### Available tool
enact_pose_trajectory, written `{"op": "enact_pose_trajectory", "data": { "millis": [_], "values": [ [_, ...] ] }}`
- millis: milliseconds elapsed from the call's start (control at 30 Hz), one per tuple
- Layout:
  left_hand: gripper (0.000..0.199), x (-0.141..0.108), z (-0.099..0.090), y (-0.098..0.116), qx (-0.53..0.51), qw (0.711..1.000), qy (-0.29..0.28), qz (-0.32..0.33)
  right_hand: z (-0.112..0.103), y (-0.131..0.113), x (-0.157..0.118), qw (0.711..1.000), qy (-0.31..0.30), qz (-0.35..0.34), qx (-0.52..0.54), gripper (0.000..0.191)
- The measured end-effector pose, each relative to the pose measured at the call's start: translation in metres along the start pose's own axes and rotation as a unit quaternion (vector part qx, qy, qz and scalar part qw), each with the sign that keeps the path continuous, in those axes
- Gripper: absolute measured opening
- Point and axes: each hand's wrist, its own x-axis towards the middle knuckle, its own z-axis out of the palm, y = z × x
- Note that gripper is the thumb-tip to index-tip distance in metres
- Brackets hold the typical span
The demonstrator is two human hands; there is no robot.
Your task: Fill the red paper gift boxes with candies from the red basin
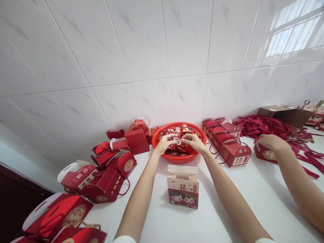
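Observation:
My left hand and my right hand reach over a red plastic basket filled with wrapped sweets. Between their fingertips is a small wrapped sweet with a pale round mark and dark print. Both hands pinch it, one from each side. In front of the basket a paper gift box stands upright with its top open. Its front is red and cream, with two cartoon faces and a printed character.
Several red gift boxes line the left side, and more boxes stand right of the basket. Another person's hand touches a red box at the right. Behind lie red ribbons and a cardboard box by the tiled wall.

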Motion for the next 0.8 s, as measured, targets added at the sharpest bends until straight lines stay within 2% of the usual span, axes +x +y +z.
{"op": "enact_pose_trajectory", "data": {
  "millis": [200, 400, 467, 633, 800],
  "values": [
    [0.049, 0.001, -0.003, -0.002, -0.036, 0.999, -0.008, 0.012, -0.004, -0.013, -0.004, 0.997, -0.063, -0.017, 0.029, 0.011],
    [0.047, 0.002, -0.001, -0.002, -0.036, 0.999, 0.004, -0.005, -0.001, -0.027, -0.005, 0.991, -0.103, -0.029, 0.077, 0.024],
    [0.044, 0.002, 0.001, -0.001, -0.028, 0.999, 0.003, -0.022, 0.001, -0.028, -0.005, 0.991, -0.097, -0.023, 0.088, 0.023],
    [0.034, 0.002, 0.002, 0.002, -0.062, 0.997, 0.041, -0.032, 0.003, -0.025, -0.004, 0.992, -0.059, -0.004, 0.111, 0.016],
    [0.041, 0.003, -0.004, 0.0, -0.116, 0.993, 0.026, -0.027, 0.002, -0.025, -0.003, 0.991, -0.012, 0.002, 0.136, 0.019]
  ]
}}
